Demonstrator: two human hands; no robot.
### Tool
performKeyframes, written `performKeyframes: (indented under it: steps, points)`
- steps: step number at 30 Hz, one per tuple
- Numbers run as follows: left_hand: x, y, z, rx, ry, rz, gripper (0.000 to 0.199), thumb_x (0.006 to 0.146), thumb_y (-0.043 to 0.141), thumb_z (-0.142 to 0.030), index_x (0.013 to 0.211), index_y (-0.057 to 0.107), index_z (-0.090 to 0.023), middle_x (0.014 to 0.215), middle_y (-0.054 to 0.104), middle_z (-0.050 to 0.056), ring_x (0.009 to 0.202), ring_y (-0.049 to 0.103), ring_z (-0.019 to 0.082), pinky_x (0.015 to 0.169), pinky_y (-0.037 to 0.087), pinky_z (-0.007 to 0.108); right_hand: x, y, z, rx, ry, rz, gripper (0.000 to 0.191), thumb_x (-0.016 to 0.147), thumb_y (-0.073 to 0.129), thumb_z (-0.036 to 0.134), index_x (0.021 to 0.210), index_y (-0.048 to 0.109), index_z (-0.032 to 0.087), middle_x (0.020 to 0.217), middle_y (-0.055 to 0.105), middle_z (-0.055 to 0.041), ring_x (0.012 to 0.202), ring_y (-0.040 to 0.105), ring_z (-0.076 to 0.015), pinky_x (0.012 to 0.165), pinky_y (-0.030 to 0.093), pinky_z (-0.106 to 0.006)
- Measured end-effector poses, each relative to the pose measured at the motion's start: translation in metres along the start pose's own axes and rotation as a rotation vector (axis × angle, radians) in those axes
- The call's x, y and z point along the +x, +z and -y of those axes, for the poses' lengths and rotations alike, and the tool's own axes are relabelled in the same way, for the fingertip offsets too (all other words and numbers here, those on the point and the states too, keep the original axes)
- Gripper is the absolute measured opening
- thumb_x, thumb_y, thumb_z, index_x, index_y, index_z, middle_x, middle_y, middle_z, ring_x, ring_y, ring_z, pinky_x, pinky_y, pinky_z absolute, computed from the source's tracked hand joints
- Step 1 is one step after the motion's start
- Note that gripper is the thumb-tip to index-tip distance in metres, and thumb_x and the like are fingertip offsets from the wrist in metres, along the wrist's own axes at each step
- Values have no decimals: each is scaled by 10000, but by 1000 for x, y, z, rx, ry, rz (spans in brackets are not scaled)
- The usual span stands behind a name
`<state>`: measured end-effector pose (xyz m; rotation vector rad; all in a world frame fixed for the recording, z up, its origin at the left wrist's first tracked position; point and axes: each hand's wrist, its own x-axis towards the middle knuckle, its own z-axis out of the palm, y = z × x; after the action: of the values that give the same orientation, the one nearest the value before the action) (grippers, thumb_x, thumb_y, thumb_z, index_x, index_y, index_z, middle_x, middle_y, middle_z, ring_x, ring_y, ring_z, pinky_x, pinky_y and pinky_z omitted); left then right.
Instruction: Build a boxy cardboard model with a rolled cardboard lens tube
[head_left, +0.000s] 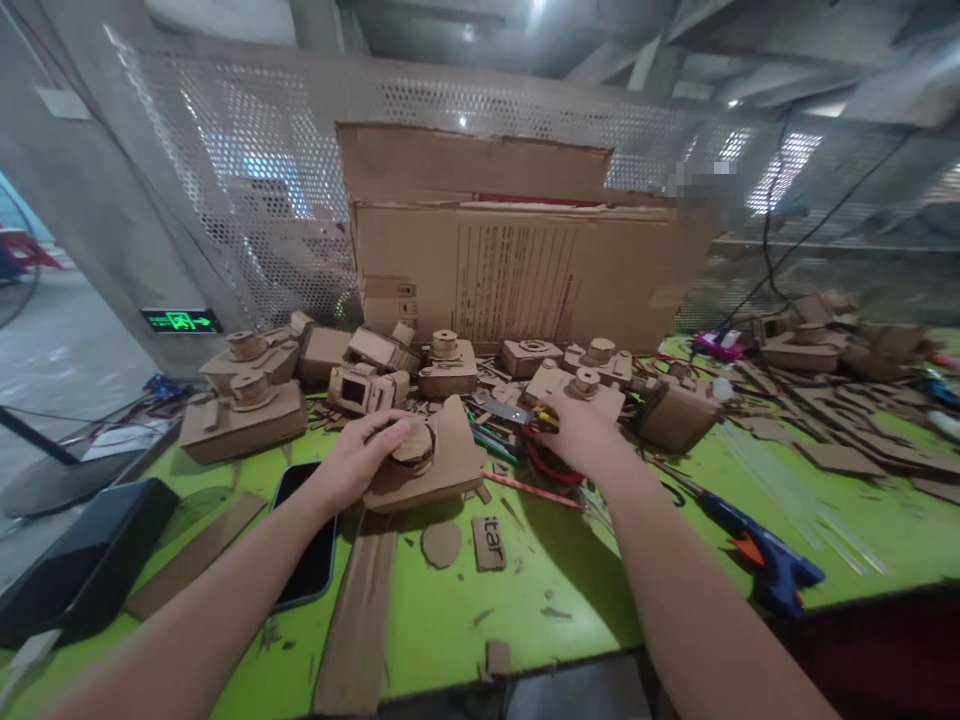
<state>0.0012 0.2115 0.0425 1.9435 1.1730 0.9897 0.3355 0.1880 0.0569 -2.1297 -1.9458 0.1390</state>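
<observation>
My left hand grips the side of a cardboard camera model, its thumb against the round stacked lens piece. The model rests flat at the table's middle. To the right, my right hand is closed around the yellow-and-black handle of what looks like scissors, grey blades pointing left. Part of the handle is hidden by my fingers. A red loop shows just under that hand. Below the model lie a cardboard disc and a small cardboard piece with printed letters.
More cardboard camera models line the back, before a large carton. A phone lies under my left forearm. At right are a blue glue gun, clear glue sticks and cardboard scraps. A long cardboard strip reaches the front edge.
</observation>
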Motion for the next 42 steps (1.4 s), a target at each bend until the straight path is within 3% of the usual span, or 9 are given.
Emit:
performKeyframes:
  steps: [3,8,11,13,18,26,34,38,42]
  points:
    - [3,-2,4,-20,0,-54,746,948,506,-836,1043,841,-177,1109,860,111,1067,760,363,1035,584,450,-18,-11,5,-5,-19,12,240,975,703,137,1166,824,217,1149,850,-130,1065,782,-302,830,517,-338]
    - [8,-4,8,-48,-17,-107,802,917,523,-890,1060,856,-174,1200,858,119,1203,735,399,1160,528,485,-55,-14,-7,-65,-30,164,284,814,709,-40,857,802,226,829,814,-71,743,753,-243,658,418,-306]
    - [7,-3,5,-79,-20,-76,885,921,490,-918,1165,861,-154,1218,859,128,1188,754,402,1162,531,486,-70,-11,-19,-98,-14,206,212,858,773,48,1011,804,192,964,833,-135,856,782,-293,661,402,-314]
    - [7,-2,3,-91,-21,-60,918,917,480,-933,1193,861,-145,1195,864,136,1150,770,402,1149,540,500,-76,-11,-24,-112,4,214,309,902,788,117,1207,762,159,1075,831,-186,942,791,-332,666,404,-322]
    - [6,2,0,-80,-22,-40,895,857,527,-970,1040,880,-168,1120,874,121,1138,765,412,1124,556,493,-83,-11,-25,-111,-3,244,441,935,748,100,1366,679,160,1190,814,-196,1065,784,-333,720,430,-315]
    - [7,1,0,-53,-14,-51,927,875,502,-963,1179,872,-170,1189,863,138,1196,758,398,1191,517,503,-92,-21,-13,-47,-37,325,585,873,812,192,1418,602,166,1030,801,-144,884,752,-302,612,352,-303]
    - [3,2,-2,16,2,-28,878,916,454,-940,1053,850,-169,1108,857,100,1140,747,361,1071,577,423,-117,-26,18,59,-28,379,681,864,793,232,1483,524,141,923,744,-98,782,674,-264,600,321,-301]
    - [1,4,-2,82,25,22,819,941,453,-907,984,828,-180,1025,840,79,1034,749,327,952,599,385,-128,-28,11,161,-19,444,629,918,752,265,1490,505,182,849,711,-21,710,625,-211,586,345,-287]
    - [-2,7,-3,159,46,89,740,976,468,-848,978,814,-194,974,831,56,935,752,297,868,588,351,-139,-25,-13,553,9,495,542,1017,719,405,1475,502,214,698,566,78,607,470,-151,555,300,-265]
